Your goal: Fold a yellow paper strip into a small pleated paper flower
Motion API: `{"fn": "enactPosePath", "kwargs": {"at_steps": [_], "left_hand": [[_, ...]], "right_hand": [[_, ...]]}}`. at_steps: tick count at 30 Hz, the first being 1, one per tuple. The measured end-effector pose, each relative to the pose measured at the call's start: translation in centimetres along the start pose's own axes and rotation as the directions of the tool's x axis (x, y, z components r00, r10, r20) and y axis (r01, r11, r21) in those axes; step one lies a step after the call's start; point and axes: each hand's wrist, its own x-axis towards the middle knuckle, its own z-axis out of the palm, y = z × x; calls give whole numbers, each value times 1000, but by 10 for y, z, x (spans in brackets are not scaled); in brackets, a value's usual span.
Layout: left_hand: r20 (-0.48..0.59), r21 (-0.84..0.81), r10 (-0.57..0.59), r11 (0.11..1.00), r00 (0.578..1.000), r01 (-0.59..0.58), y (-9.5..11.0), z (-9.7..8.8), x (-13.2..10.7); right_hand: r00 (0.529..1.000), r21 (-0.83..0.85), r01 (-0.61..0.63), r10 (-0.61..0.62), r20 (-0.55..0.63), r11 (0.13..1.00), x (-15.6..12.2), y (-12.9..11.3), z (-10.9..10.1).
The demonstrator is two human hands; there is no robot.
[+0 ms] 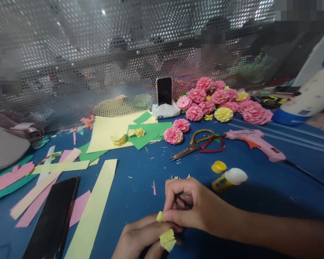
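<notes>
A fringed yellow paper piece (167,240) is near the blue desk's (135,201) near edge, gripped between the fingers of the left hand (144,233). The right hand (190,203) pinches a small yellow bit (160,216) between thumb and forefinger, its other fingers curled; whether the two yellow parts join is hidden. Just beyond the right hand lies a glue stick (221,182), dark print on its yellow label too small to read, its yellow cap (219,166) beside it. Left of the hands, a pale yellow strip (93,212) and a dark phone (52,219) run towards the near edge. Farther out lie scissors (193,146) and a pink glue gun (259,140). Towards the far edge, a smaller phone (164,90) stands at a white packet (166,111) bearing an unreadable blue mark, beside heaped pink and yellow paper flowers (197,95).
</notes>
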Motion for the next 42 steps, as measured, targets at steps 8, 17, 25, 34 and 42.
{"fn": "enactPosePath", "kwargs": {"at_steps": [8,17,25,34,42], "left_hand": [[-77,-101,-61,993,995,53,6,-2,7],[-3,-66,-35,997,999,35,7,-18,6],[133,67,106,991,985,-116,2,-25,7],[373,599,186,700,909,-389,20,-32,11],[521,660,68,600,851,-452,31,-34,14]], "right_hand": [[999,181,32,-27,-32,983,2,15,8],[996,226,-1,-19,88,974,2,7,1],[990,242,-17,-17,137,970,5,3,-2],[975,209,-80,34,218,975,9,6,-6],[972,89,-49,27,231,995,9,3,-6]]}}
